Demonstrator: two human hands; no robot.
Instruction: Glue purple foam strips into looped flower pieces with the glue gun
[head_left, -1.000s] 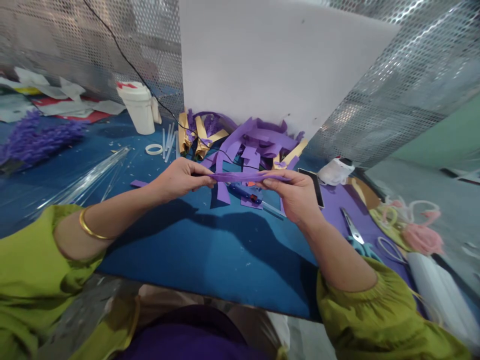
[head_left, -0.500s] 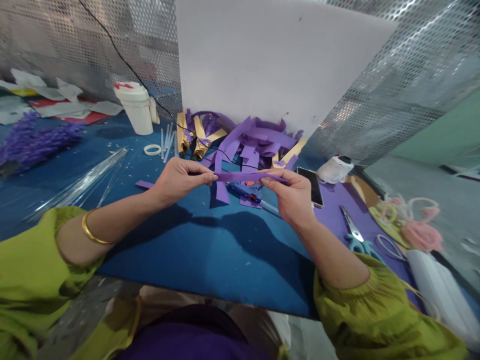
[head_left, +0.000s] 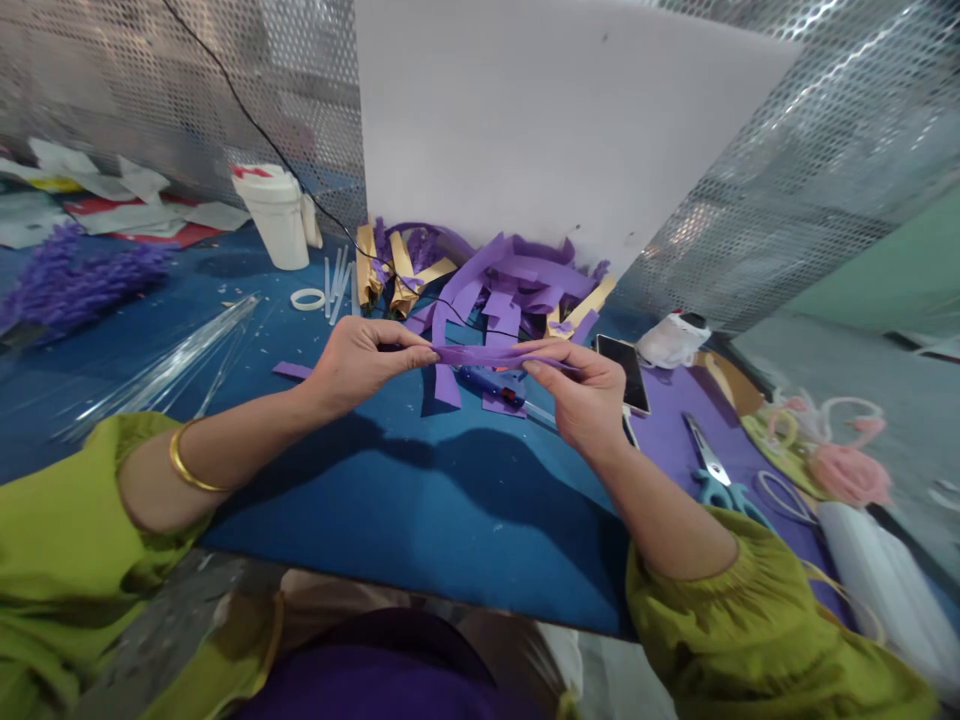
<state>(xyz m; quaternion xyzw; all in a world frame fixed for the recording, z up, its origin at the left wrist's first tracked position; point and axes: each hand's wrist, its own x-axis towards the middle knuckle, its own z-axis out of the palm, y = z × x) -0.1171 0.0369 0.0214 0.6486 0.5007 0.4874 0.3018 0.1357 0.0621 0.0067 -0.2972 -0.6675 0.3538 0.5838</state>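
A narrow purple strip [head_left: 480, 355], folded along its length, is stretched level above the blue table. My left hand [head_left: 367, 362] pinches its left end between thumb and fingers. At the other end my right hand [head_left: 585, 385] grips it, thumb below and fingers on top, with a bit of the strip showing past the thumb. Just behind and below the strip lies a blue glue gun [head_left: 491, 388] with a clear stick in its end, partly covered by the strip and my right hand. Loose purple strips [head_left: 517, 285] are heaped farther back.
Small paper-wrapped purple bouquets [head_left: 405, 285] stand by the heap. To the left are a white cup [head_left: 277, 215], a tape roll [head_left: 307, 299], clear sticks [head_left: 339, 285] and purple flowers [head_left: 82, 280]. On the right lie a phone [head_left: 624, 372], scissors [head_left: 716, 470] and a pink flower [head_left: 851, 473].
Both hands stay in nearly the same place. The strip's fold has opened slightly near my right fingers, so its layers show more. The view has shifted a little.
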